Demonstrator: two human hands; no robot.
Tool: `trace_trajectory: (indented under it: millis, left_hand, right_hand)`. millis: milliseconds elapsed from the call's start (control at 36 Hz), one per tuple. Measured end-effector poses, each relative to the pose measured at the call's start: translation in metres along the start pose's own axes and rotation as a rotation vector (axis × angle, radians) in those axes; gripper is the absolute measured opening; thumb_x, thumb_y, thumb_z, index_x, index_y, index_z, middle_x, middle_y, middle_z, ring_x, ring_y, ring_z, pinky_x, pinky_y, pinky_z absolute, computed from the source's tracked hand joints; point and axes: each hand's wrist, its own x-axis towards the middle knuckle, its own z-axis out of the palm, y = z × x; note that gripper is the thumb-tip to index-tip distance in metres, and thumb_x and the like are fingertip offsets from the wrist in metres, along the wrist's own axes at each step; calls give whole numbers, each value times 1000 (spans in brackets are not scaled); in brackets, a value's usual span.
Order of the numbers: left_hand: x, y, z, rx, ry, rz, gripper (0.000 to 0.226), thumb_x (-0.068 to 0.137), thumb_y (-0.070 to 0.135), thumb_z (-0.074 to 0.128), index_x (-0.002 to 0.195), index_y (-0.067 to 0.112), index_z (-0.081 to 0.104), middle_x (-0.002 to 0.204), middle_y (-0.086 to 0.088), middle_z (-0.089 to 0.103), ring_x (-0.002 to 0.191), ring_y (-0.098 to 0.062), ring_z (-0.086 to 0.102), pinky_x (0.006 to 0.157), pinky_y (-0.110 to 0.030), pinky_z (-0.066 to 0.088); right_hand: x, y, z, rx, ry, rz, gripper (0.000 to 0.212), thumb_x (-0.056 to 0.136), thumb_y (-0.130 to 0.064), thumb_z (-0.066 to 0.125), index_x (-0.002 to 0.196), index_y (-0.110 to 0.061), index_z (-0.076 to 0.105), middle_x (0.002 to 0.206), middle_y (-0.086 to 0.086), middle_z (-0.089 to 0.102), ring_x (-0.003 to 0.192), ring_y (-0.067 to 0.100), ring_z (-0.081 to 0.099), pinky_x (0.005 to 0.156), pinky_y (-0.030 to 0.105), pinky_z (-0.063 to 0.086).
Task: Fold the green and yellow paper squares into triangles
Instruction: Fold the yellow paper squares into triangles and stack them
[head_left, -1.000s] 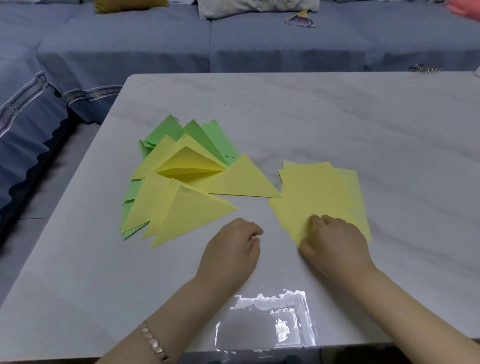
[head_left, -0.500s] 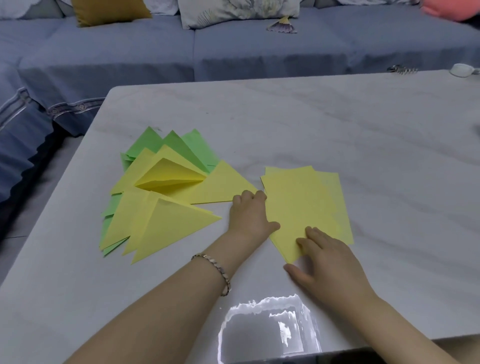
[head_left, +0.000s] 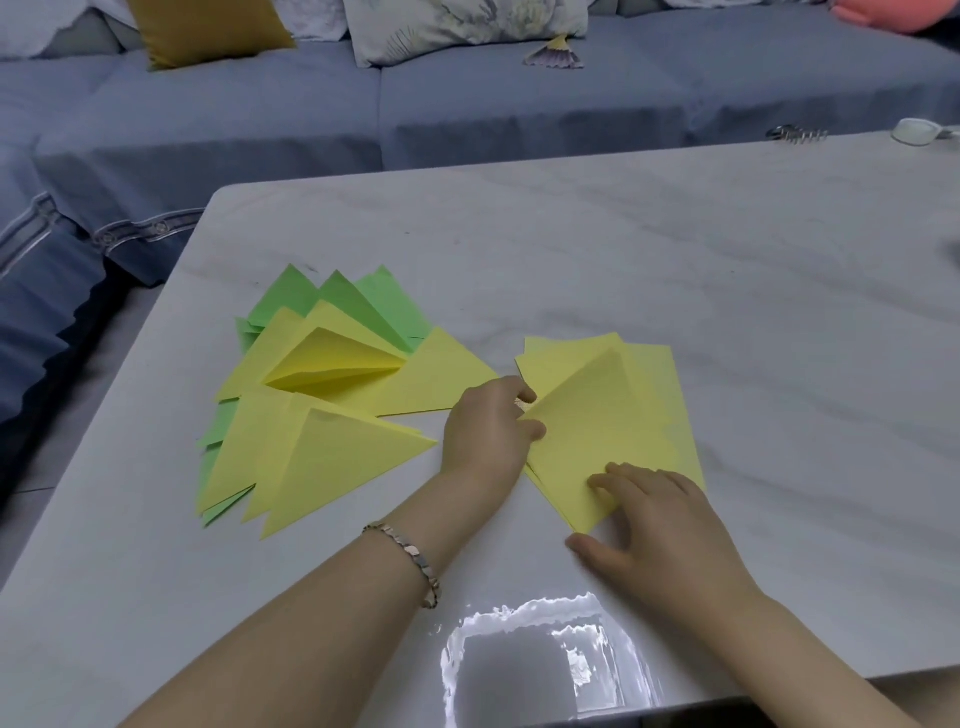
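Many folded triangles (head_left: 332, 452), green and yellow, lie left of the stack of squares (head_left: 665, 384). On that stack the left hand (head_left: 488, 431) pinches the top sheet (head_left: 587, 431) mid-fold; the right hand (head_left: 660, 525), fingers flat, pins it. Few squares seem left.

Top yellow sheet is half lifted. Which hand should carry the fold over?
Left. The left hand pinches the top sheet's raised left corner, while the right hand lies flat, pinning its near corner to the stack.
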Motion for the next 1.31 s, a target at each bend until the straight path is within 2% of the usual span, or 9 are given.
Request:
trace_trajectory:
  millis: [250,389,528,667,722,861,1056,1194,1306]
  left_hand:
    - [-5,2,-15,93,-13,161,23,96,27,48,98,8,62,82,-16,64,83,-35,56,72,-40,45]
    - [-10,0,-18,-82,66,147,18,90,20,59,90,7,71,106,-1,59,102,-19,56,86,-35,46]
    - [-13,-2,-29,-360,52,-136,21,82,19,69,65,8,62,56,1,52,53,-13,54,61,-26,41]
    - [-26,-11,-44,-728,-52,-381,20,82,12,69,70,0,59,60,-9,60,39,-3,56,47,-11,48]
    - [-32,-17,-50,-846,-78,-461,20,81,8,69,65,2,60,50,-3,61,37,-4,55,44,-11,48]
    - [-53,-37,-65,-755,-210,-509,12,75,6,74,67,5,65,57,-3,66,44,-8,59,48,-15,51]
    - [-62,-49,-83,-594,-373,-480,28,77,9,72,104,15,67,64,4,68,47,-7,57,46,-15,44]
    - [-62,-52,-82,-609,-309,-389,28,81,3,67,106,16,65,87,-4,74,76,-19,70,69,-27,55]
    - [-67,-49,-77,-593,-250,-278,26,84,-2,61,92,23,66,80,0,74,68,-14,68,68,-28,53]
  right_hand:
    - [-3,-2,-4,105,81,-17,50,63,-54,52,91,-18,71,98,-1,70,99,18,64,87,24,30]
    - [1,-1,-5,141,85,-25,51,67,-53,48,93,-15,71,103,4,69,101,24,65,91,31,40]
    - [2,-1,-8,199,127,-70,53,64,-48,59,104,-13,66,116,7,64,114,27,58,90,46,45]
    - [3,1,-6,227,186,-241,83,57,-25,84,129,-23,42,143,5,34,132,27,29,102,37,27]
    - [5,0,-7,241,250,-257,81,59,-12,86,127,-25,44,141,6,33,131,30,30,101,37,26]
    - [10,-4,-14,396,292,-423,19,92,-27,47,109,-27,56,132,5,44,127,27,38,103,28,32]
    - [6,-20,-17,585,154,-541,23,98,-27,41,108,-21,60,115,-7,57,118,15,49,98,20,37]
    - [3,-27,-23,568,3,-558,27,99,-39,37,107,-27,59,113,-15,59,115,7,50,96,20,35]
    - [1,-32,-37,596,-123,-410,30,94,-55,35,90,-36,57,93,-27,59,91,-8,51,82,13,32]
